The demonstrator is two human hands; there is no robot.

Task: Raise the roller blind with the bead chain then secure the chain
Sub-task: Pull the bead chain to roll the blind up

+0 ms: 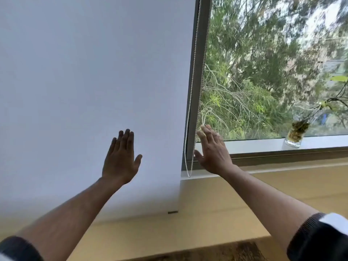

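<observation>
- white blind [90, 81] hangs fully down, covering the left window pane, its bottom edge near the wooden sill [226, 213].
- bead chain [190, 102] hangs in a loop along the grey frame [199, 72], just right of the blind.
- left hand [120, 159] is flat and open before the blind, holding nothing.
- right hand [212, 149] is open with fingers spread just right of the chain, gripping nothing.
- glass vase [295, 133] with a plant stands on the ledge, far right.

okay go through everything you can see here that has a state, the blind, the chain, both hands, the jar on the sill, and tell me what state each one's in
Roller blind: fully lowered, bottom edge down at the sill.
Bead chain: hanging loose along the window frame, not held.
Left hand: open, fingers straight, raised in front of the blind, no grip on anything.
Right hand: open, fingers spread, beside the chain, no grip on it.
Glass jar: upright on the window sill, holding a plant cutting.
</observation>
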